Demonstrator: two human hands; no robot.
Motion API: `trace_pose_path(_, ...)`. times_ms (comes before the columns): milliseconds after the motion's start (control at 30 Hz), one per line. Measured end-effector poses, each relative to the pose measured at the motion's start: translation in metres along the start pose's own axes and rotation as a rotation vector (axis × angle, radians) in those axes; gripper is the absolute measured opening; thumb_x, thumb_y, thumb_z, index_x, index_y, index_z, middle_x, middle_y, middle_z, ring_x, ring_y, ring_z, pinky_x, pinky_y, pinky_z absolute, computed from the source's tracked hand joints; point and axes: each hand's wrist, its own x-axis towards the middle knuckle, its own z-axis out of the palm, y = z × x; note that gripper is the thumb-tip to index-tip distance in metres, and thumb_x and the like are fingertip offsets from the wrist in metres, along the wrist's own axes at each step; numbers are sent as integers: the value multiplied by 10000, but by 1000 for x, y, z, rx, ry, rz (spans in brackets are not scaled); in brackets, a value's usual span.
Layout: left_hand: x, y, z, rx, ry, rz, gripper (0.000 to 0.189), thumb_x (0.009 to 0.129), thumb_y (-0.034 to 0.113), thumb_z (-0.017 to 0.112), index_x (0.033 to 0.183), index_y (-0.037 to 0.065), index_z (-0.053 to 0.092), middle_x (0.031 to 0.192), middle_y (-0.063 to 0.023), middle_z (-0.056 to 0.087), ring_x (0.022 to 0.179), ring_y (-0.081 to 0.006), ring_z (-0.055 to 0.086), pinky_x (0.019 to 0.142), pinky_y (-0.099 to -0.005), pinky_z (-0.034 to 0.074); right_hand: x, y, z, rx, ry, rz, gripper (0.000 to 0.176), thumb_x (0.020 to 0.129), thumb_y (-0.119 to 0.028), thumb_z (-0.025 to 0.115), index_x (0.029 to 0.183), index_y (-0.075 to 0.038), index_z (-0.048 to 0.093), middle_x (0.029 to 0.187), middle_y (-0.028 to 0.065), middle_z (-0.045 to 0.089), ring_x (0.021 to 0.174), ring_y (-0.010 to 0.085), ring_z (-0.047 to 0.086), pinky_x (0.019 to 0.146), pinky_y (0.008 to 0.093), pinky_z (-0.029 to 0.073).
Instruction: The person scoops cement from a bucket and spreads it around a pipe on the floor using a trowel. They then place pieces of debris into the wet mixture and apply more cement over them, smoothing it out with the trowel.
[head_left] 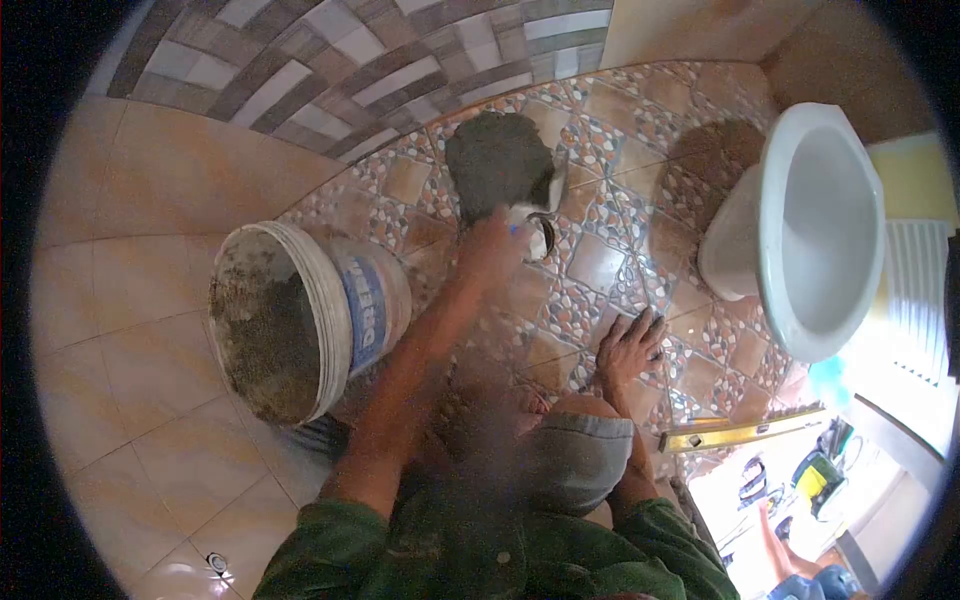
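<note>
My left hand [490, 250], blurred by motion, is closed round the handle of a trowel [556, 188]. The metal blade shows at the right edge of a patch of wet grey mortar [498, 155] on the tiled floor. Just right of the hand is a small round opening [543, 238] with a pale rim, partly covered. My right hand [630, 347] rests palm down on the tiles, fingers spread and holding nothing. A white bucket [335, 310] of grey mortar [262, 325] stands left of my left forearm.
A white ceramic bowl on a pedestal [825, 230] stands at the right. A yellow spirit level [745, 431] lies near the doorway, lower right. Beyond it are tools [815, 480] and another person's leg [775, 540]. Tiled walls [160, 300] border the floor.
</note>
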Motion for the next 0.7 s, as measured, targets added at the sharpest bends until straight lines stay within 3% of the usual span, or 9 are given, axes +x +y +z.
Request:
trace_pose_path(167, 22, -9, -33, 168, -105, 111, 552, 875, 449, 538, 1209, 11, 521, 1129, -276, 601, 1078, -446, 563, 928, -516, 432, 1, 4, 5, 7, 14, -31, 589, 951, -475, 406, 1444, -158, 346, 1514, 174, 263, 1416, 326, 201, 1077, 608, 136)
trace_pose_path(300, 40, -33, -22, 150, -97, 159, 536, 870, 454, 549, 1204, 35, 554, 1130, -261, 608, 1064, -438, 574, 929, -513, 434, 3, 13, 6, 29, -5, -57, 586, 950, -470, 411, 1443, -159, 348, 1515, 170, 261, 1415, 328, 203, 1077, 607, 136)
trace_pose_path(467, 57, -55, -14, 96, -131, 206, 565, 856, 428, 582, 1230, 6, 542, 1135, -269, 603, 1081, -423, 568, 936, -487, 438, 3, 22, 10, -106, 36, -244, 587, 945, -469, 426, 1444, -171, 350, 1513, 163, 266, 1414, 328, 204, 1080, 604, 135)
trace_pose_path(567, 65, -75, -25, 201, 5, 248, 609, 841, 427, 604, 1244, -23, 524, 1136, -276, 599, 1095, -414, 564, 946, -476, 435, 1, 23, 16, -101, 88, -213, 590, 942, -474, 428, 1446, -177, 348, 1514, 160, 267, 1414, 323, 207, 1081, 601, 137)
trace_pose_path(700, 69, -90, -41, 274, 1, 158, 635, 848, 431, 592, 1268, -37, 504, 1172, -274, 589, 1097, -402, 570, 946, -467, 439, -4, 1, 5, -40, 114, -84, 586, 944, -477, 421, 1445, -182, 349, 1512, 157, 270, 1413, 316, 213, 1080, 595, 141)
